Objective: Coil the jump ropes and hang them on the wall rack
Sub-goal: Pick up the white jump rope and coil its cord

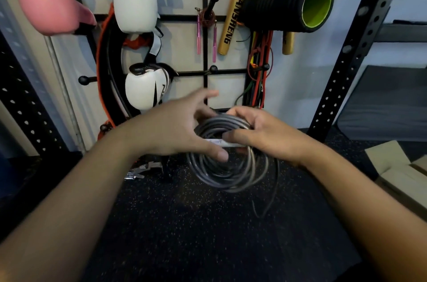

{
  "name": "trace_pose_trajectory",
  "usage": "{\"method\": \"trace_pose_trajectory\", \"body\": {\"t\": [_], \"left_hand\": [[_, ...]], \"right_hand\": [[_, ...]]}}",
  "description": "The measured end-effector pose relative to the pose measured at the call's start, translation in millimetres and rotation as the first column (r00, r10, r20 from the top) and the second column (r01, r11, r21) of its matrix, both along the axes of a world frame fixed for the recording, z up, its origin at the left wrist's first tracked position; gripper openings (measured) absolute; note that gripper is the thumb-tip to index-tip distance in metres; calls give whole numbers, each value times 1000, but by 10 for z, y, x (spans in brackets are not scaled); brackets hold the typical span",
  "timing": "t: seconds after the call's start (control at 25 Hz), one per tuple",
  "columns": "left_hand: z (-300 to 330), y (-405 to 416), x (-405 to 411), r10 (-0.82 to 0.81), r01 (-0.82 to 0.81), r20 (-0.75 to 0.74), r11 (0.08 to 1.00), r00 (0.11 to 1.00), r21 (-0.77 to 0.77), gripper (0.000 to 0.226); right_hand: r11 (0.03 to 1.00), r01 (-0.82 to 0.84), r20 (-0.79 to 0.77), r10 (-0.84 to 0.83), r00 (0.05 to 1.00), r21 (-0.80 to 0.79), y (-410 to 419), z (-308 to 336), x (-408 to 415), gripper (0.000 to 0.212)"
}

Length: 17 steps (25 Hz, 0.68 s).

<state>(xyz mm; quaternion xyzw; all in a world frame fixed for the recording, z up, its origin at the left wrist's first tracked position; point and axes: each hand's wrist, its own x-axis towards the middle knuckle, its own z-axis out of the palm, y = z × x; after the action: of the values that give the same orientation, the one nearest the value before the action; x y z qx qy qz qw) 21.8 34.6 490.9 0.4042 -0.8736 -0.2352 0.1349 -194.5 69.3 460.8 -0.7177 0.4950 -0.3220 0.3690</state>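
Note:
A grey jump rope [221, 173] hangs in a round coil of several loops between my hands, above the dark speckled floor. My right hand [261, 134] grips the top of the coil together with a pale handle [221, 142]. My left hand [182, 129] is beside the coil with fingers spread, its thumb on the loops. A loose end of the rope [270, 203] dangles below the coil. On the black wall rack [205, 50] a coiled rope with pink handles [208, 27] hangs from a peg. A bare peg [213, 69] sticks out just below it.
White boxing gloves [136, 2] and a pink glove [50, 4] hang at left. Gold sticks [233, 11], a black foam roller [291, 4] and resistance bands [258, 67] hang at right. Black perforated uprights [353, 50] flank the wall. A cardboard box [402, 177] sits at right.

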Motion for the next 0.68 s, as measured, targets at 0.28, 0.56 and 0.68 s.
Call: {"method": "trace_pose_trajectory", "body": {"t": [0.28,0.56,0.68], "left_hand": [[-402,-16,-165,52,107,-270,833,961,542,13],[-429,-6,-214,209,227,-658,828,723,513,25],[-390,42,-344,418,251,-821,810,388,531,19]], "right_hand": [[999,30,-30,-31,999,-39,-36,-104,26,29],[947,319,170,-308,936,-41,-90,-11,-279,85],[968,250,224,-250,942,27,-129,-149,-431,66]]}}
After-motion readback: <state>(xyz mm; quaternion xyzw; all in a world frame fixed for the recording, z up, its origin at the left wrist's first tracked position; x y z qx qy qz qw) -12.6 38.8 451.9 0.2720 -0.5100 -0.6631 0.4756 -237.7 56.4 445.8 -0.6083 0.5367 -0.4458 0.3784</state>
